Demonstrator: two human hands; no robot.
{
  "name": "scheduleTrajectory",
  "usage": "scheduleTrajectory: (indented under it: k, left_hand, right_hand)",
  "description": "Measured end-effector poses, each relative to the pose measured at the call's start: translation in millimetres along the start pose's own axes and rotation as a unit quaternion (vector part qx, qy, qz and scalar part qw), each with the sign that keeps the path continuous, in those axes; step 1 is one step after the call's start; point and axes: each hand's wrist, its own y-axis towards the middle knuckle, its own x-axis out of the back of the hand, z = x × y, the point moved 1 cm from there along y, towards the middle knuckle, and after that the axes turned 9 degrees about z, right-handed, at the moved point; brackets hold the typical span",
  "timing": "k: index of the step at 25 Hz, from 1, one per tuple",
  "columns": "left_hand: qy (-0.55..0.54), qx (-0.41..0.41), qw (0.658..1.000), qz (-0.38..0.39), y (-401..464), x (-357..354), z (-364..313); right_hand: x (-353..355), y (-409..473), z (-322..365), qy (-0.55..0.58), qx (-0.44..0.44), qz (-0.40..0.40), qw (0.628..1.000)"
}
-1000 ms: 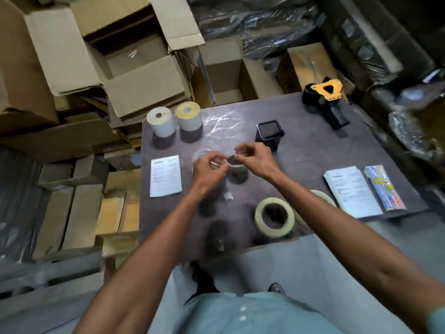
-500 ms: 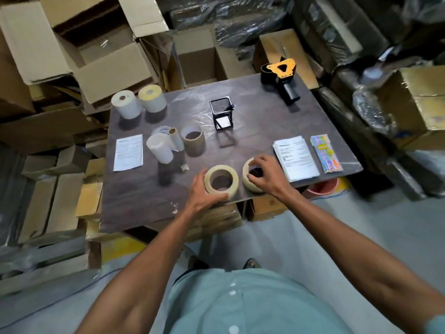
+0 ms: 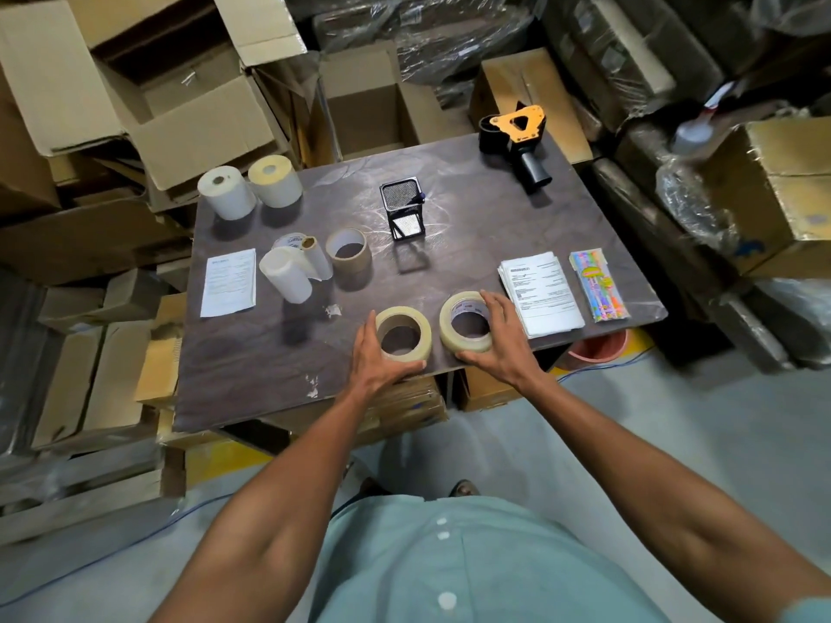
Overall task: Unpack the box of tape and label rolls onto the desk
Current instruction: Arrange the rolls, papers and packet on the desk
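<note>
Two beige tape rolls lie near the front edge of the dark desk point(image 3: 252, 353). My left hand point(image 3: 375, 357) grips the left tape roll point(image 3: 403, 338) from its near left side. My right hand point(image 3: 503, 341) holds the right tape roll point(image 3: 465, 321), which tilts up off the desk. Further back stand a brown tape roll point(image 3: 348, 251), a loose white roll point(image 3: 288, 274) with a small cardboard core point(image 3: 314, 256), and two label rolls, one white point(image 3: 225, 193) and one cream point(image 3: 275, 181).
A black mesh pen holder point(image 3: 401, 209) stands mid-desk, and an orange and black tape dispenser point(image 3: 517, 132) lies at the back right. Paper sheets point(image 3: 228, 281), a paper stack point(image 3: 539, 292) and a colourful packet point(image 3: 597, 285) lie flat. Open cardboard boxes point(image 3: 189, 110) crowd round the desk.
Both hands left the small rolls mid-desk and came back to the two beige tape rolls at the front edge. The right roll now tilts up in my right hand.
</note>
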Motion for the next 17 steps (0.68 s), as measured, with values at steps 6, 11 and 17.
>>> scheduleTrajectory:
  k: [6, 11, 17]
  left_hand:
    - [-0.031, -0.016, 0.998, -0.05, 1.7, -5.9, -6.0]
    - [-0.035, -0.026, 0.996, -0.074, 3.9, -3.5, -11.4]
    - [-0.053, -0.104, 0.982, -0.146, 17.5, 38.3, -44.6]
  right_hand:
    - [-11.2, 5.6, -9.1, 0.07, -0.051, 0.005, 0.996]
    - [-6.7, 14.3, -10.3, 0.084, -0.041, -0.005, 0.996]
    - [11.2, 36.0, 11.4, 0.114, 0.017, -0.036, 0.993]
